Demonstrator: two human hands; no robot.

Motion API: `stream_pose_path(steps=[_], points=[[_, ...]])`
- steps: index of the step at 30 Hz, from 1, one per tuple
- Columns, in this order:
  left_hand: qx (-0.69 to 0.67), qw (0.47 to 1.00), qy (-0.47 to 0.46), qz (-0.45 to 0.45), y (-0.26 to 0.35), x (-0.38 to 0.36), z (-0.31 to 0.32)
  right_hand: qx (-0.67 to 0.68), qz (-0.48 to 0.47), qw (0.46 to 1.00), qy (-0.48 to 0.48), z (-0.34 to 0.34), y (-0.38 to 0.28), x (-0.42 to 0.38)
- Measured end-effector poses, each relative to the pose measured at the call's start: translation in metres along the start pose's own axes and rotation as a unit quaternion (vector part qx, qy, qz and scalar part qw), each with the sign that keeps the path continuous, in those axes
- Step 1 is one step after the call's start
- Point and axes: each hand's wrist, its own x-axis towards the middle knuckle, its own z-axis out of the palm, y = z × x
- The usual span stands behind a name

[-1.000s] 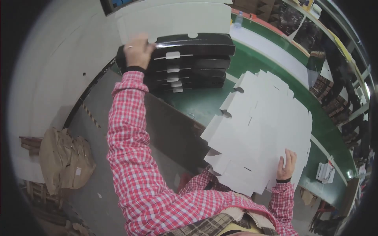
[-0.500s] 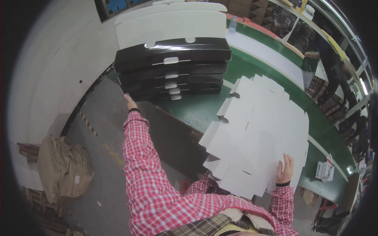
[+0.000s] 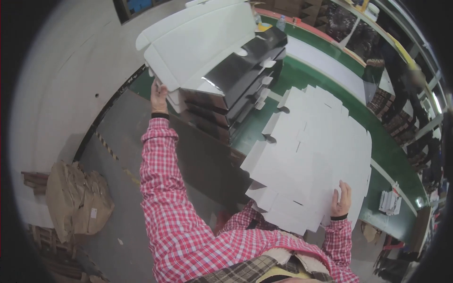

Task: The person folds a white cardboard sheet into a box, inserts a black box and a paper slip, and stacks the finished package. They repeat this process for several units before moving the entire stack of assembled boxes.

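Note:
My left hand (image 3: 159,97) is at the near left corner of a stack of black boxes (image 3: 205,101). Its fingers are curled around the edge of the top box, by its white side flap; the fingertips are partly hidden. The top box's white lid (image 3: 198,45) stands raised, and small white tabs stick out along the stack's front. My right hand (image 3: 341,202) lies with fingers stretched out on a pile of flat white cardboard box blanks (image 3: 302,155), holding nothing.
The boxes and blanks lie on a green table (image 3: 250,134). Small folded papers (image 3: 390,203) are at its right, and a plastic bottle (image 3: 281,22) stands at the back. Brown paper-wrapped bundles (image 3: 78,200) sit on the floor at left, beside a wall (image 3: 61,94).
The stack of black boxes has turned, so its tabbed front now faces right. My left hand has moved up onto its corner. My right hand has hardly moved.

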Motion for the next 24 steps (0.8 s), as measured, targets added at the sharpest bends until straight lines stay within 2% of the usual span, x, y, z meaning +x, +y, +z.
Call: stream_pose_path(steps=[2,3,5,6,8,9,11,12,14,15,17,18,20,21,23,24], points=[[0.082,0.994,-0.001,-0.07,0.031,0.002,0.042,0.006,0.044,0.999,0.014,-0.008,0.013,-0.01],[0.087,0.993,-0.005,-0.075,0.057,-0.002,0.068,0.026,0.06,0.998,0.026,-0.013,0.013,-0.001],[0.133,0.983,0.017,-0.125,0.106,-0.02,0.103,0.126,0.088,0.988,0.034,-0.023,0.012,0.014],[0.119,0.988,0.012,-0.099,0.112,-0.024,0.112,0.166,0.112,0.979,0.034,-0.026,0.008,0.025],[0.068,0.998,0.017,-0.01,0.124,-0.037,0.123,0.335,0.18,0.925,0.014,-0.027,0.001,0.043],[0.071,0.997,0.036,0.002,0.136,-0.056,0.122,0.377,0.195,0.905,-0.021,-0.033,-0.006,0.055],[0.079,0.989,0.122,0.03,0.159,-0.09,0.127,0.525,0.237,0.799,-0.172,-0.048,-0.015,0.081],[0.085,0.986,0.137,0.037,0.176,-0.11,0.127,0.554,0.255,0.767,-0.2,-0.045,-0.017,0.089],[0.111,0.969,0.214,0.043,0.212,-0.151,0.134,0.645,0.306,0.618,-0.328,-0.045,-0.014,0.108],[0.141,0.961,0.227,0.071,0.199,-0.159,0.11,0.643,0.301,0.611,-0.351,-0.031,-0.018,0.111],[0.258,0.905,0.294,0.165,0.177,-0.173,0.068,0.614,0.277,0.578,-0.46,-0.008,-0.02,0.122],[0.238,0.916,0.296,0.124,0.195,-0.203,0.072,0.616,0.287,0.561,-0.473,0.0,-0.017,0.119],[0.161,0.937,0.305,-0.053,0.234,-0.265,0.083,0.609,0.325,0.487,-0.534,0.013,-0.006,0.113],[0.162,0.934,0.315,-0.049,0.243,-0.283,0.1,0.619,0.328,0.464,-0.543,0.008,0.007,0.114],[0.18,0.913,0.364,-0.043,0.252,-0.316,0.12,0.642,0.338,0.354,-0.591,0.006,0.02,0.114],[0.179,0.909,0.375,-0.046,0.256,-0.325,0.125,0.631,0.328,0.367,-0.6,-0.008,0.025,0.121]])
